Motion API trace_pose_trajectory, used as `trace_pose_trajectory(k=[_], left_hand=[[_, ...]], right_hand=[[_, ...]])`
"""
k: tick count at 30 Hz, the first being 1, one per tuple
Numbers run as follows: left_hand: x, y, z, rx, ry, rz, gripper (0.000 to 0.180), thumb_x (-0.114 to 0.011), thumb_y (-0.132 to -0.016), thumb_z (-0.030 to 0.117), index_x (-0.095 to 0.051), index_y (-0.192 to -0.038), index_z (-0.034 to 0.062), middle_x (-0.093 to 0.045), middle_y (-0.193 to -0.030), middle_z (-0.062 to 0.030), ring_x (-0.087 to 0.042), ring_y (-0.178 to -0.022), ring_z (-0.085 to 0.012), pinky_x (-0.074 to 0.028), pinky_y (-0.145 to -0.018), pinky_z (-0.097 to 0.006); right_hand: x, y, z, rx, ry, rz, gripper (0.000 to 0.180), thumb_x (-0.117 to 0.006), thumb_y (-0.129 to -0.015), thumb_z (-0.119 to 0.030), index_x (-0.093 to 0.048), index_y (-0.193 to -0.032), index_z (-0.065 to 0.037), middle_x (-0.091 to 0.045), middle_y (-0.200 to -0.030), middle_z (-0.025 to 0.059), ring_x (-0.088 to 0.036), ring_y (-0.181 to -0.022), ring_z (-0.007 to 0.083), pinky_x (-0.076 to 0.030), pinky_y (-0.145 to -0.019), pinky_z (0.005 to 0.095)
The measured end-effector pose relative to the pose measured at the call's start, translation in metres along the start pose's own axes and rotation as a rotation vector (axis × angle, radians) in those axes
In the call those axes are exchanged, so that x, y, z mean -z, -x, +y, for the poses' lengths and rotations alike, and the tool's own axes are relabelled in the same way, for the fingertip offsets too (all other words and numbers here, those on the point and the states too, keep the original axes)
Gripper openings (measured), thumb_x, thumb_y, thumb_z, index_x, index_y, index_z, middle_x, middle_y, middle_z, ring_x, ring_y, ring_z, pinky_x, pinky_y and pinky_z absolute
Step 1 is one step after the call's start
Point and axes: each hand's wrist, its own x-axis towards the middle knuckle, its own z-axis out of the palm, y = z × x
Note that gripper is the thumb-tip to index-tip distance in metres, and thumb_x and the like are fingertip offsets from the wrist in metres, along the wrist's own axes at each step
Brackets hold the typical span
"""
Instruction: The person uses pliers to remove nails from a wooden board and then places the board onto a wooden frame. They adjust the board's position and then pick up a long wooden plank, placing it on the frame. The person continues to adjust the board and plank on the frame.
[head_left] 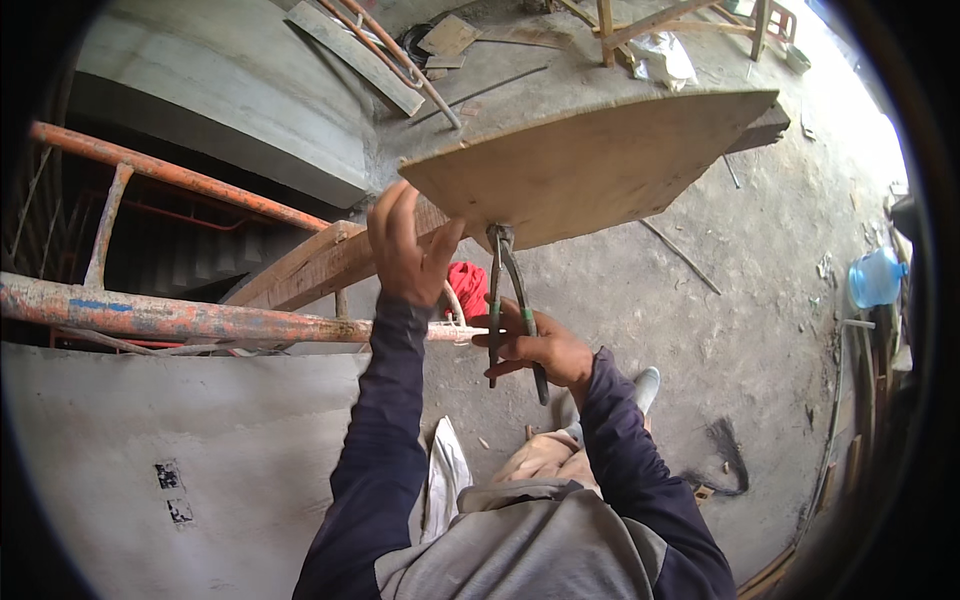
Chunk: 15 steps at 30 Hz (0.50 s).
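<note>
My right hand (548, 347) is closed around the handles of a pair of pincers (496, 305), dark metal with green bands. The pincer jaws meet the near edge of a thin plywood board (590, 165); whether they bite on a nail there is too small to tell. The board lies tilted on a wooden beam (330, 262). My left hand (408, 245) is at the board's left corner, in front of the beam, its fingers and thumb apart. The fingertips appear to touch the board's edge.
Worn orange metal scaffold rails (180, 308) run in from the left, above a dark stairwell (190, 250). Red cloth (466, 288) hangs behind the pincers. A wooden trestle (670, 28) stands at the back. A blue water bottle (875, 278) is at the right. Rods lie on the concrete floor.
</note>
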Motion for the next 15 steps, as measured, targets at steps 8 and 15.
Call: trace_pose_trajectory(k=[8,15], left_hand=[[-0.017,0.077,0.096,1.205,1.305,-0.660,0.069,-0.052,-0.091,0.063,-0.058,-0.120,0.0007,-0.066,-0.089,-0.0071,-0.059,-0.058,-0.0129,-0.045,-0.039,-0.023],[-0.067,0.059,0.130,1.179,2.017,-0.062,0.034,-0.054,-0.098,0.036,-0.058,-0.103,0.0028,-0.065,-0.084,-0.0118,-0.065,-0.080,-0.0281,-0.051,-0.084,-0.044]], right_hand=[[0.018,0.026,-0.058,-0.151,0.134,0.014,0.046,-0.058,-0.088,-0.023,-0.050,-0.125,0.003,-0.067,-0.088,0.0124,-0.066,-0.066,0.0174,-0.046,-0.044,0.0242],[-0.024,0.098,-0.103,-0.135,1.703,0.350,0.098,-0.077,-0.076,-0.040,-0.027,-0.144,0.010,-0.064,-0.095,0.0206,-0.067,-0.079,0.0328,-0.054,-0.067,0.0388]])
